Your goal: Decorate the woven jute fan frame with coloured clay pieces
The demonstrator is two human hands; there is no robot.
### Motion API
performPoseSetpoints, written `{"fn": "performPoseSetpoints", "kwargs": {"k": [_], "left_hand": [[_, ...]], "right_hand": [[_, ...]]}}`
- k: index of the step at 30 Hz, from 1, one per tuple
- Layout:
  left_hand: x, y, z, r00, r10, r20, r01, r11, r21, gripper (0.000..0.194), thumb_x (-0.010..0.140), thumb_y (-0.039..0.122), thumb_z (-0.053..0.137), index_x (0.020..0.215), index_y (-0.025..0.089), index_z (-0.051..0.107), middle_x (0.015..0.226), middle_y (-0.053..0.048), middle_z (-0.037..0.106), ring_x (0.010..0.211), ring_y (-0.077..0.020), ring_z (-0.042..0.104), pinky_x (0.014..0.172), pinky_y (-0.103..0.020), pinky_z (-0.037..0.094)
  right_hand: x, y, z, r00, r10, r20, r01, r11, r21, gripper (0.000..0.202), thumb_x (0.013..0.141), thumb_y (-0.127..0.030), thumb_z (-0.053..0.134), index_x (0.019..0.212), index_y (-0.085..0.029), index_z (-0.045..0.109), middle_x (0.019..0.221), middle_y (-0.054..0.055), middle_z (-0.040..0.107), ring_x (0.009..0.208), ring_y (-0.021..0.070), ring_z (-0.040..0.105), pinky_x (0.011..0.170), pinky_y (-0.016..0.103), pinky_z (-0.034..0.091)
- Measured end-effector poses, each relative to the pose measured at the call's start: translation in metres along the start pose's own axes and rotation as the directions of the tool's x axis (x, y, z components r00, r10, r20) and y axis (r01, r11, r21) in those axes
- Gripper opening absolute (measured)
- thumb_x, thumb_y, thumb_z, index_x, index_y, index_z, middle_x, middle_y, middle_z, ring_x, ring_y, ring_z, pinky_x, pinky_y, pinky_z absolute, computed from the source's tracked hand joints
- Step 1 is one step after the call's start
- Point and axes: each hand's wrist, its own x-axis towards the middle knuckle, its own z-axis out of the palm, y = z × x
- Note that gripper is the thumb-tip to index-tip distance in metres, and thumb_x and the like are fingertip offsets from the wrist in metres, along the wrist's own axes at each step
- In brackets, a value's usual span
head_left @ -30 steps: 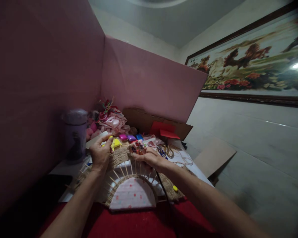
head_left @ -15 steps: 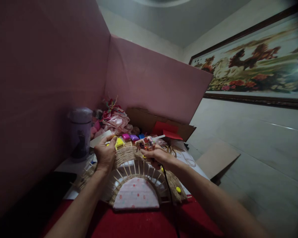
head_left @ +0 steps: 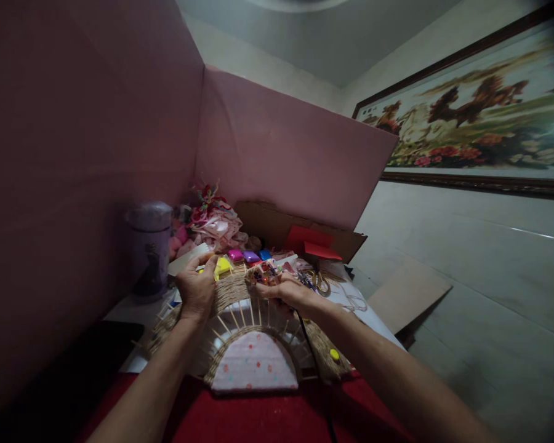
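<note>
Two hands over one woven half-ring, four colour packets behind

Two hands work above one woven half-ring [head_left: 231,294], which lies on the white bench [head_left: 378,323] with a red cloth [head_left: 240,418] along its near side. Inside its arch sits one half-round panel [head_left: 256,366], spotted and edged with cord; a row of thin sticks [head_left: 242,314], too blurred to count, spans the gap between band and panel. One yellow disc [head_left: 334,355] shows clearly on the band's right end.

The right hand [head_left: 284,290] has its fingers wrapped around one patterned tool [head_left: 264,272], above the top of the band; one black cable [head_left: 311,354] hangs below that hand. The left hand [head_left: 196,286] is over the band's left side, thumb and forefinger narrowly set; whether they pinch anything cannot be told against the yellow behind them.

Four packets stand beyond the band, each showing one colour of filling: a yellow packet [head_left: 223,266], a magenta packet [head_left: 235,255], a purple packet [head_left: 250,256] and a blue packet [head_left: 264,254]. One lidded tumbler [head_left: 150,252] stands at left, its contents hidden. Two red sheets [head_left: 321,251] lie farther back, near one cardboard piece [head_left: 268,221].
</note>
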Motion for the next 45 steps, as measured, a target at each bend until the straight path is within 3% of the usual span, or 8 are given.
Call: {"fn": "performPoseSetpoints", "kwargs": {"k": [6, 28, 45], "left_hand": [[0.0, 0.001, 0.0, 1.0, -0.003, 0.009, 0.003, 1.0, 0.005, 0.028, 0.067, 0.037, 0.062, 0.081, 0.015, 0.07, 0.059, -0.001, 0.063, 0.058, -0.0165, 0.058, 0.055, -0.026, 0.044], [-0.004, 0.005, 0.001, 0.999, 0.024, 0.048, -0.025, 0.999, 0.022, 0.024, 0.066, 0.033, 0.063, 0.081, 0.016, 0.07, 0.071, -0.003, 0.066, 0.068, -0.0177, 0.061, 0.064, -0.027, 0.046], [-0.005, 0.002, 0.002, 0.998, 0.018, 0.055, -0.02, 0.999, 0.029, 0.023, 0.066, 0.033, 0.063, 0.079, 0.016, 0.07, 0.067, -0.002, 0.064, 0.065, -0.0168, 0.059, 0.061, -0.027, 0.045]], "right_hand": [[-0.001, -0.003, 0.003, 0.999, 0.044, -0.028, -0.044, 0.999, -0.029, 0.039, 0.08, -0.031, 0.06, 0.05, -0.018, 0.039, 0.034, -0.009, 0.037, 0.025, 0.0039, 0.03, 0.023, 0.015, 0.023], [0.0, -0.001, 0.0, 1.0, 0.013, -0.002, -0.013, 1.0, -0.023, 0.04, 0.078, -0.038, 0.063, 0.052, -0.018, 0.039, 0.035, -0.008, 0.039, 0.027, 0.0042, 0.032, 0.025, 0.017, 0.024], [0.001, 0.006, -0.008, 1.0, -0.017, 0.003, 0.017, 1.0, -0.01, 0.043, 0.077, -0.041, 0.064, 0.049, -0.018, 0.04, 0.036, -0.007, 0.04, 0.027, 0.0046, 0.031, 0.023, 0.018, 0.025]]}}
